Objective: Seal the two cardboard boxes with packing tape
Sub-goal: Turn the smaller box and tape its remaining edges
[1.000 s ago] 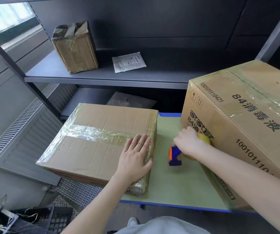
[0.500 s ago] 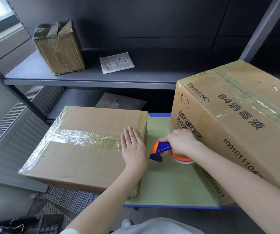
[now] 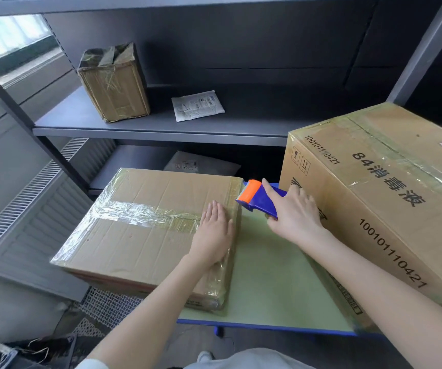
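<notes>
Moved: the tape dispenser [image 3: 257, 199], low on the table [image 3: 268, 288] between the boxes half a second ago, is now raised, its orange end just beside the far right corner of the flat box [image 3: 140, 241].
Right hand [image 3: 293, 213]: fingers curled round the blue dispenser body, index finger stretched along its top.
Left hand [image 3: 214, 231]: flat as before, fingers straight and together, pressing on the flat box's top beside its right edge.
Flat box edges: left part juts past the table's side.
Large box [image 3: 374, 198]: on the table's right, reaching the front rim.
Open room: a bare green strip between the boxes, which stand well apart.
</notes>
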The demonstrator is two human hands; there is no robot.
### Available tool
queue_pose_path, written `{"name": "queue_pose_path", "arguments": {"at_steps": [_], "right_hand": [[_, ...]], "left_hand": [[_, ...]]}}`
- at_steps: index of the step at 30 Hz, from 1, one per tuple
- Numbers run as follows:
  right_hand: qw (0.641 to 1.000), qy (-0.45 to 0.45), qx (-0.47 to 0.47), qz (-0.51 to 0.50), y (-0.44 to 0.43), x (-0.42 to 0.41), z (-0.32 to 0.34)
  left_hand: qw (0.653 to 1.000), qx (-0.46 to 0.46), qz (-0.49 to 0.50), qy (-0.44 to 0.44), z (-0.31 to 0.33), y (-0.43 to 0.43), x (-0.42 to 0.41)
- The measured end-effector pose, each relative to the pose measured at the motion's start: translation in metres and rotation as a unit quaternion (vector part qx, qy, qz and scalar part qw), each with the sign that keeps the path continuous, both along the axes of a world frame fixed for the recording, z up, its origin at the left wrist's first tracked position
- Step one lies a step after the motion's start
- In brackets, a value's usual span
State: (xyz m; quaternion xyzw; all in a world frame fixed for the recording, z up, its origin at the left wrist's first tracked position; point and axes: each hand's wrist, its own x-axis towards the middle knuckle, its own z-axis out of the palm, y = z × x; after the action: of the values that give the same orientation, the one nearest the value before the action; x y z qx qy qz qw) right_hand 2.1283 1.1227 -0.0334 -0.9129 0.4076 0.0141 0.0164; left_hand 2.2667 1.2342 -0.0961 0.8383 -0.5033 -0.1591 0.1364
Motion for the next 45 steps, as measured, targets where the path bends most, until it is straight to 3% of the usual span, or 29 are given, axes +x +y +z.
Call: {"name": "queue_pose_path", "arguments": {"at_steps": [2,6,11,14,21,24,27,30,34,39,45], "right_hand": [[0.998,-0.053,-0.022,-0.002,0.007,0.008,0.003],[0.987,-0.139,-0.071,0.033,0.033,0.036,0.005],[0.983,-0.132,-0.081,0.095,0.067,0.081,-0.007],[0.979,-0.129,-0.113,0.111,0.086,0.100,-0.015],[0.969,-0.119,-0.188,0.104,0.099,0.110,-0.045],[0.970,-0.108,-0.190,0.103,0.105,0.113,-0.047],[0.966,-0.124,-0.170,0.149,0.116,0.120,-0.038],[0.961,-0.124,-0.090,0.231,0.136,0.129,-0.036],[0.955,-0.012,0.092,0.281,0.163,0.139,-0.045],[0.948,0.044,0.057,0.310,0.163,0.139,-0.053],[0.929,0.083,0.086,0.351,0.126,0.110,-0.047]], "left_hand": [[0.999,-0.036,-0.012,0.028,0.004,0.014,0.018],[0.997,-0.024,0.043,-0.064,0.000,0.040,0.043],[0.995,-0.097,0.000,0.028,-0.004,0.071,0.063],[0.995,-0.102,-0.007,0.007,-0.002,0.092,0.088],[0.987,0.017,0.113,-0.111,-0.001,0.133,0.157],[0.979,0.053,0.150,-0.124,-0.002,0.136,0.172],[0.976,0.093,0.165,-0.105,-0.006,0.137,0.176],[0.976,0.096,0.163,-0.111,-0.009,0.137,0.173],[0.973,0.105,0.166,-0.121,-0.007,0.135,0.171],[0.972,0.090,0.170,-0.135,-0.006,0.137,0.171],[0.968,0.076,0.177,-0.161,-0.003,0.137,0.146]]}}
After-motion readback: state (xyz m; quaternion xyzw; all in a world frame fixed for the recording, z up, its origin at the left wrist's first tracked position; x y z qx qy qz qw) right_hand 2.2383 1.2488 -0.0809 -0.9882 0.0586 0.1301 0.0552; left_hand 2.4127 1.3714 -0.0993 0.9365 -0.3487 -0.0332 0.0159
